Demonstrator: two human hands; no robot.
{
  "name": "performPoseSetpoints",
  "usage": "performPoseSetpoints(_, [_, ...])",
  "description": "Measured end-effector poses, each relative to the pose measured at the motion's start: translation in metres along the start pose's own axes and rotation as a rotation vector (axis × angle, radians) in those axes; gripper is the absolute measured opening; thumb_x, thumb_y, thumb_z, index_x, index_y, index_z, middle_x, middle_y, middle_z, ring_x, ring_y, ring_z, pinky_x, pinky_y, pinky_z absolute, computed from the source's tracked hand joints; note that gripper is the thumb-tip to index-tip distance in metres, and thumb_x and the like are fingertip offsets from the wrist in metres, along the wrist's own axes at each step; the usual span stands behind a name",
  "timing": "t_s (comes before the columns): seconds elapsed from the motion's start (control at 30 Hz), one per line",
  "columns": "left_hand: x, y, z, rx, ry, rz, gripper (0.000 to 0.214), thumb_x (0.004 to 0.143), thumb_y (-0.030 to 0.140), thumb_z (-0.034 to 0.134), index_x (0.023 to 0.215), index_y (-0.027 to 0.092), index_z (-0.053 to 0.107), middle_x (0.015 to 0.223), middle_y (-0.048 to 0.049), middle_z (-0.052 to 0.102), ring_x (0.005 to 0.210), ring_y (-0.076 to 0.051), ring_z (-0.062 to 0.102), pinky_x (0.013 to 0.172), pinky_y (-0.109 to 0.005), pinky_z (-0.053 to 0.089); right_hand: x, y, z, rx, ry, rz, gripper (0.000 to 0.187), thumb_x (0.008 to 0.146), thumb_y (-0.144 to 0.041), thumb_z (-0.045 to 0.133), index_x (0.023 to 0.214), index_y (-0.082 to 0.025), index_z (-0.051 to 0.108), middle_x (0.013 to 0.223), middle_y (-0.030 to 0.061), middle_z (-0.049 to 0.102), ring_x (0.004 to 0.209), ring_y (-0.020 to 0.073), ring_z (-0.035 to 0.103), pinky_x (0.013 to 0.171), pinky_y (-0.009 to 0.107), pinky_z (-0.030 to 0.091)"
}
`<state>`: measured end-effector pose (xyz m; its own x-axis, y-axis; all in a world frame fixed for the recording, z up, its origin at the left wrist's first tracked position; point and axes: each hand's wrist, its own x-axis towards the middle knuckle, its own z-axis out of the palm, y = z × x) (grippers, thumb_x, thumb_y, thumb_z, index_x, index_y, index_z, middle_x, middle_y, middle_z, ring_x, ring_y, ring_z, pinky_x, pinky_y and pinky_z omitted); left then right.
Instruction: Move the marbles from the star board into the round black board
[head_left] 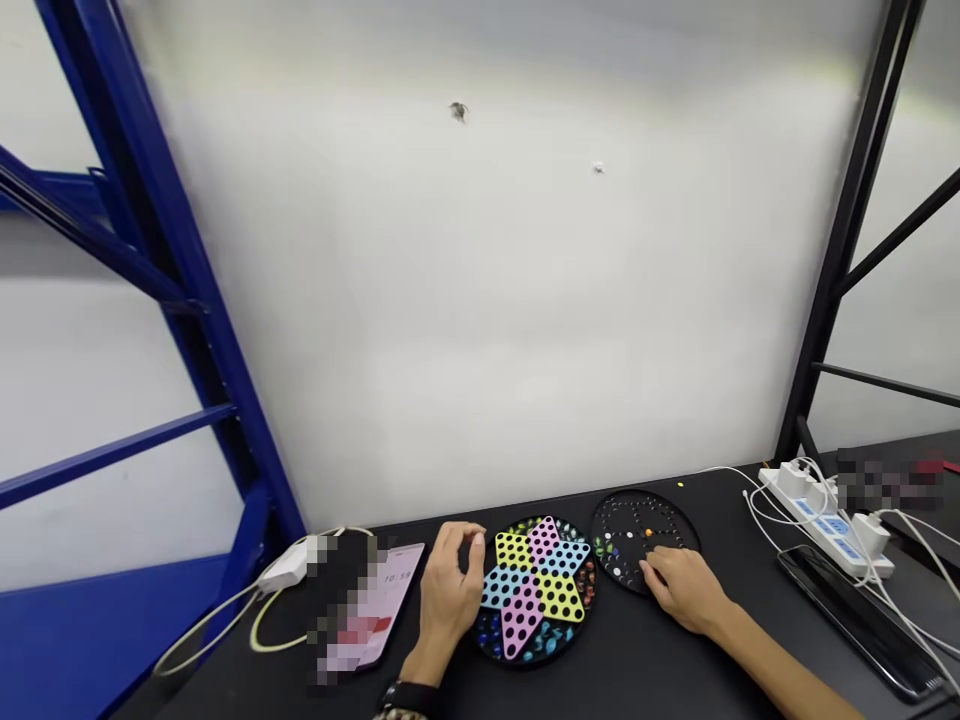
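Note:
My left hand (450, 590) hangs beside the left edge of a star-shaped Chinese checkers board (536, 590) in yellow, pink and blue with black holes. Its fingers curl toward the thumb, and anything inside them is hidden. Coloured marbles fill the board's outer rim. To the right lies a round black perforated board (645, 525) holding several small marbles. My right hand (679, 590) rests on that board's lower right part, fingers curved down among the holes and nothing visible in them. A tiny yellow marble (680, 485) lies on the table beyond it.
A pixelated phone (386, 600) and white charger (285, 565) with cables lie at left. A white power strip (825, 525) with plugs and a dark tablet (851, 620) lie at right. The black tabletop (720, 520) meets a white wall, between blue and black shelf frames.

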<state>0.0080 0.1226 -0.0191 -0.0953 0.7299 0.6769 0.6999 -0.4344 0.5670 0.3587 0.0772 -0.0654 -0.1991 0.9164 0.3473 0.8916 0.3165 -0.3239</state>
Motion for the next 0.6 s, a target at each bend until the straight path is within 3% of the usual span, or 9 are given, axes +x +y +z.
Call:
performPoseSetpoints(0.2, [-0.001, 0.0, 0.001, 0.003, -0.02, 0.015, 0.024, 0.093, 0.039, 0.043, 0.085, 0.023, 0.059, 0.089, -0.0025, 0.062, 0.084, -0.02, 0.062, 0.076, -0.031, 0.051, 0.003, -0.005, -0.005, 0.028, -0.086, -0.053, 0.032, 0.091, -0.038, 0.049, 0.065, -0.021, 0.056, 0.067, 0.0032, 0.061, 0.058, 0.0153, 0.053, 0.061, 0.026, 0.031])
performPoseSetpoints(0.33, [-0.001, 0.0, -0.001, 0.011, -0.04, 0.011, 0.025, 0.094, 0.039, 0.041, 0.086, 0.023, 0.059, 0.09, -0.0027, 0.062, 0.084, -0.02, 0.062, 0.076, -0.032, 0.051, 0.009, -0.006, -0.008, 0.229, -0.056, 0.051, 0.039, 0.082, -0.043, 0.06, 0.052, -0.021, 0.048, 0.055, 0.0011, 0.052, 0.054, 0.0136, 0.047, 0.06, 0.025, 0.033])
performPoseSetpoints(0.43, [-0.001, 0.001, -0.002, 0.016, -0.035, 0.01, 0.025, 0.094, 0.039, 0.041, 0.087, 0.023, 0.059, 0.092, -0.0035, 0.063, 0.086, -0.021, 0.062, 0.077, -0.032, 0.051, 0.017, -0.006, -0.014, 0.541, -0.032, 0.201, 0.052, 0.077, -0.051, 0.065, 0.047, -0.021, 0.036, 0.046, -0.0034, 0.037, 0.047, 0.01, 0.035, 0.051, 0.024, 0.028])
performPoseSetpoints(0.5, [-0.001, 0.001, -0.002, 0.02, -0.033, 0.009, 0.025, 0.094, 0.039, 0.041, 0.087, 0.023, 0.059, 0.092, -0.0036, 0.063, 0.086, -0.021, 0.063, 0.078, -0.033, 0.051, 0.027, -0.006, -0.018, 0.87, 0.006, 0.377, 0.055, 0.078, -0.057, 0.063, 0.05, -0.022, 0.031, 0.043, -0.0067, 0.03, 0.042, 0.0075, 0.026, 0.044, 0.022, 0.021])
performPoseSetpoints(0.6, [-0.001, 0.001, -0.002, 0.023, -0.032, 0.013, 0.024, 0.094, 0.039, 0.042, 0.088, 0.023, 0.06, 0.093, -0.0035, 0.063, 0.085, -0.021, 0.063, 0.077, -0.032, 0.052, 0.044, -0.009, -0.02, 1.378, 0.097, 0.648, 0.044, 0.082, -0.056, 0.057, 0.061, -0.023, 0.038, 0.046, -0.0083, 0.034, 0.037, 0.0058, 0.025, 0.038, 0.019, 0.014])
